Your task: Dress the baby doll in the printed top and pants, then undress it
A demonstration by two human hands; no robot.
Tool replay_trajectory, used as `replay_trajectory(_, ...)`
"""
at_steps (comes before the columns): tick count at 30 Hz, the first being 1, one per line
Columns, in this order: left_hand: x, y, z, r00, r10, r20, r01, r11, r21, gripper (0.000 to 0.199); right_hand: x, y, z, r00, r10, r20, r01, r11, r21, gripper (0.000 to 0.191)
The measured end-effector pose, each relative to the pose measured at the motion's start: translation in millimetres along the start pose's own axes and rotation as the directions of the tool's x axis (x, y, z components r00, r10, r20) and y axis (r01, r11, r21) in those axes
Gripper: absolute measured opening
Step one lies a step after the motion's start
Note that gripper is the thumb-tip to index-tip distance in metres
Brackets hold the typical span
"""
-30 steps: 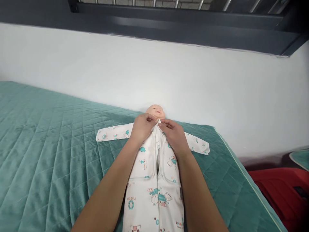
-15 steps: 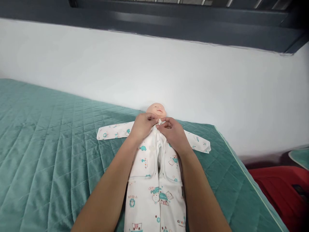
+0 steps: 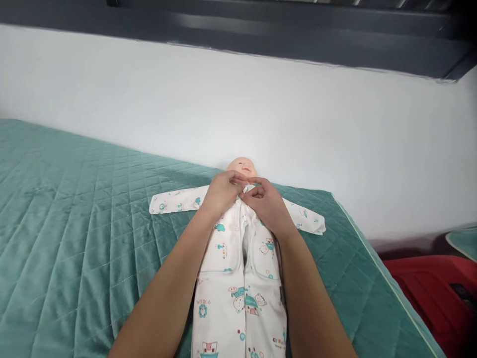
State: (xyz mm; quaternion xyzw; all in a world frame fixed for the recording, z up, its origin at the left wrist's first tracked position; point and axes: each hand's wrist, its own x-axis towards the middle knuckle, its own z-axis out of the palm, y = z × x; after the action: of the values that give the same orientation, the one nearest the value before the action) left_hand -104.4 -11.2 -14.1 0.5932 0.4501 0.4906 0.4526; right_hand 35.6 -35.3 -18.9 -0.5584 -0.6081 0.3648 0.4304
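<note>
Curling toward each other, the left hand (image 3: 222,191) and right hand (image 3: 267,201) are pinching the top of one shirt (image 3: 228,241); one doll (image 3: 242,164), wearing it and one pair of pants (image 3: 220,315), is lying face-up beneath them on one quilt (image 3: 93,223).

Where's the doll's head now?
Head view, near centre: the doll's head lies just beyond the left hand and right hand, by the white wall.
</note>
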Motion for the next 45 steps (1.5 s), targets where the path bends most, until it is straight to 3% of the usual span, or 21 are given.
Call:
replay_trajectory(4, 0.3, 1.4, -0.7, 0.997, 0.077, 0.006, -0.077, 0.988, 0.134, 0.021, -0.3, 1.1, -1.7, 1.0, 0.006, 0.019, -0.006, 1.0, 0.018, 0.047)
replay_trajectory(8, -0.1, 1.8, -3.1, 0.999, 0.05, -0.006, -0.047, 0.972, 0.231, 0.024, -3.1, -0.3, -3.3, 0.999, -0.001, 0.048, 0.0, 1.0, 0.021, 0.047)
replay_trajectory(12, -0.8, 3.9, -8.3, 0.994, 0.069, 0.08, -0.09, 0.95, 0.299, 0.026, -6.2, -1.3, -3.7, 0.997, -0.042, 0.07, 0.038, 0.998, 0.049, 0.043)
replay_trajectory(15, -1.0, 4.2, -10.9, 0.991, 0.095, 0.095, -0.124, 0.921, 0.37, 0.026, -7.2, -0.7, -3.0, 0.999, -0.034, -0.013, 0.034, 0.999, 0.008, 0.034)
replay_trajectory(18, -1.0, 0.8, -11.2, 0.992, 0.107, 0.069, -0.126, 0.9, 0.417, 0.024, -8.8, 3.0, -1.3, 0.979, -0.15, -0.135, 0.132, 0.982, -0.134, 0.026)
replay_trajectory(23, -6.3, -9.0, -7.6, 0.977, 0.215, -0.004, -0.192, 0.882, 0.431, 0.026, -24.6, 6.2, 3.8, 0.939, -0.32, -0.127, 0.27, 0.913, -0.307, 0.028)
replay_trajectory(26, -17.6, -11.5, -4.5, 0.939, 0.316, -0.139, -0.218, 0.855, 0.471, 0.025, -41.8, 2.1, 9.7, 0.893, -0.381, -0.238, 0.268, 0.877, -0.398, 0.029)
replay_trajectory(28, -28.7, -11.1, -3.9, 0.934, 0.307, -0.185, -0.199, 0.874, 0.443, 0.023, -53.2, -0.8, 14.7, 0.884, -0.367, -0.291, 0.233, 0.883, -0.407, 0.028)
replay_trajectory(33, -57.5, -6.2, -11.9, 0.977, 0.206, -0.058, -0.183, 0.946, 0.269, 0.018, -72.5, -2.2, 22.4, 0.917, -0.277, -0.286, 0.141, 0.899, -0.415, 0.026)
replay_trajectory(37, -68.8, 0.0, -20.2, 0.994, 0.098, 0.048, -0.106, 0.975, 0.194, 0.016, -77.0, -1.5, 17.9, 0.953, -0.118, -0.28, 0.04, 0.962, -0.27, 0.024)
replay_trajectory(40, -69.9, 4.3, -20.6, 0.996, 0.086, 0.026, -0.089, 0.969, 0.229, 0.008, -74.6, -0.3, 9.9, 0.974, -0.003, -0.228, -0.006, 0.999, -0.035, 0.022)
replay_trajectory(45, -69.7, 14.1, -10.8, 0.993, 0.118, 0.005, -0.116, 0.966, 0.233, 0.007, -69.3, 4.5, 0.5, 0.993, 0.034, -0.113, -0.007, 0.974, 0.226, 0.022)
